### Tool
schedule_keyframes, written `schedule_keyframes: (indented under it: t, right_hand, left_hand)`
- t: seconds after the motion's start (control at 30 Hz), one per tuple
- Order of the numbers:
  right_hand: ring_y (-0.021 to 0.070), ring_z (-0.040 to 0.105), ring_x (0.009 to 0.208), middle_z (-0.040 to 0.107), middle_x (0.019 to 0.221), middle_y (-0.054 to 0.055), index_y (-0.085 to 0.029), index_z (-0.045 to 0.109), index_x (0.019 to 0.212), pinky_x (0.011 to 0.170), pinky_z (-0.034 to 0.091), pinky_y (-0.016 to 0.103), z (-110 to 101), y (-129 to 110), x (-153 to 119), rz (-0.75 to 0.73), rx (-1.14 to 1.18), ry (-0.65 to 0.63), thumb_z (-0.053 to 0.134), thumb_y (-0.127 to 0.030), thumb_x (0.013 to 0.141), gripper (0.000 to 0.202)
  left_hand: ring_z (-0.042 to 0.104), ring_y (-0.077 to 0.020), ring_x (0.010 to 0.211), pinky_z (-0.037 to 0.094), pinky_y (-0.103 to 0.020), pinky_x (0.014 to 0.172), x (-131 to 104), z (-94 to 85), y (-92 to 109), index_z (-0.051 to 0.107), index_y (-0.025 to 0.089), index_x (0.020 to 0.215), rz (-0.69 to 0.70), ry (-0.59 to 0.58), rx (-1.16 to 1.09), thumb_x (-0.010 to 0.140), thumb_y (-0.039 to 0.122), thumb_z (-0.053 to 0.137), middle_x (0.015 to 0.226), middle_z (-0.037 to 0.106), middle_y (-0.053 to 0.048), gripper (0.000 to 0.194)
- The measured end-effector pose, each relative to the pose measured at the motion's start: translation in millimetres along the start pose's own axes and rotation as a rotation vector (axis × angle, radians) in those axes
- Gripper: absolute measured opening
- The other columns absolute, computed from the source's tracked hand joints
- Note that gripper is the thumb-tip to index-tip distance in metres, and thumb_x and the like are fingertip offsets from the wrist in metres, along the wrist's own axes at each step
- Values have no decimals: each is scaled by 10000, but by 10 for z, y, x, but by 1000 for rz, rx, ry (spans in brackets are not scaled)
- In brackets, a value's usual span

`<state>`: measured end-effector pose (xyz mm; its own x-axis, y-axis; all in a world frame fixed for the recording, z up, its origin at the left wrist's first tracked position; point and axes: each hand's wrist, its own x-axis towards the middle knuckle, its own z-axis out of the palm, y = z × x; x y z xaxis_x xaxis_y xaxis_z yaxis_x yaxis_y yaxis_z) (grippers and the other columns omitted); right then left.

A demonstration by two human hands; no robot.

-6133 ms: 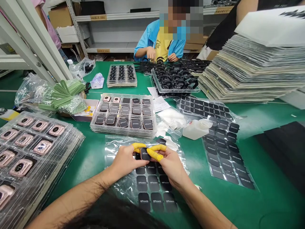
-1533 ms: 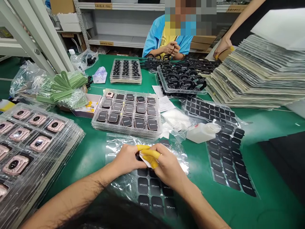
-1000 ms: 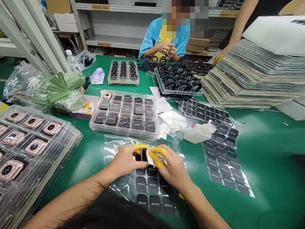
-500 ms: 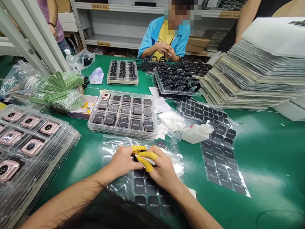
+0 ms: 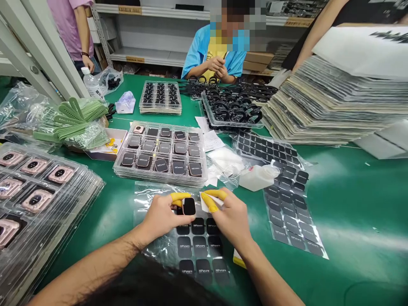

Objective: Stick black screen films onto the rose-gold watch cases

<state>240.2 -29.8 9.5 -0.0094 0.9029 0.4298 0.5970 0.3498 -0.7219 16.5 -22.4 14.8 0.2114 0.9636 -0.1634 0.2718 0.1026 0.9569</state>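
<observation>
while the watch (image 5: 188, 206) is pinched by left hand (image 5: 161, 216) fingers above the sticker sheet (image 5: 199, 246), the wipe (image 5: 204, 199) gripped in right hand (image 5: 231, 216) should be drawn flat across the screen, edges untouched.

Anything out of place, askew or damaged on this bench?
One small oddity: in the clear tray behind the hands, the far-left pocket holds a rose-gold watch case lying back up, while every other pocket shows a black screen. The left hand holds a watch body. No spill or damage shows.

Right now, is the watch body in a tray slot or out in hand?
Out: the left hand pinches the watch body above the sticker sheet.
</observation>
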Motion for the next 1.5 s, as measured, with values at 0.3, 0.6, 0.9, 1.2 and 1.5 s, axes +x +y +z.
schedule_keyframes:
  t: [0.3, 0.6, 0.9, 1.2, 1.5]
  right_hand:
    - [302, 734, 884, 791, 954, 90, -253, 883, 1064, 802, 645, 463, -45, 130, 6, -84, -219, 74, 715, -348, 1124, 202]
    - [351, 819, 1156, 877, 1312, 123, -325, 774, 1537, 986, 673, 553, -356, -14, -50, -376, -159, -201, 622, -127, 1135, 473]
    - [303, 849, 992, 921, 1050, 41, -322, 791, 1482, 868, 653, 452, -393, 1, -37, -104, -45, -310, 670, -264, 1152, 356]
    - [279, 857, 989, 901, 1079, 33, -316, 760, 1087, 848, 610, 446, -235, -191, -46, -235, -72, -75, 621, -103, 1078, 254]
    - [239, 704, 754, 809, 915, 23, -305, 738, 1142, 748, 537, 378, -58, -114, -163, -71, -122, 72, 605, -270, 1164, 140]
  left_hand:
    - [943, -286, 876, 803, -387, 913, -46, -2, -30, 975, 227, 1270, 184, 55, 90, 761, 344, 1033, 976, 978, -32, 525]
    - [963, -310, 1007, 807, -390, 976, -75, -45, -141, 947, 256, 1274, 694, 16, 245, 929, 366, 998, 1156, 983, -105, 365]
    - [956, -337, 1090, 799, -469, 1051, -48, -167, -123, 940, 320, 1298, 730, -298, 391, 1065, 309, 825, 1145, 981, -97, 261]
    - [958, -325, 1005, 807, -459, 1024, -66, -116, -102, 946, 340, 1268, 705, -276, 389, 1041, 302, 830, 1054, 975, -84, 258]
    - [956, -372, 1137, 783, -465, 1108, -117, -22, -56, 961, 281, 1258, 718, -135, 267, 871, 425, 1054, 1209, 977, -125, 424]
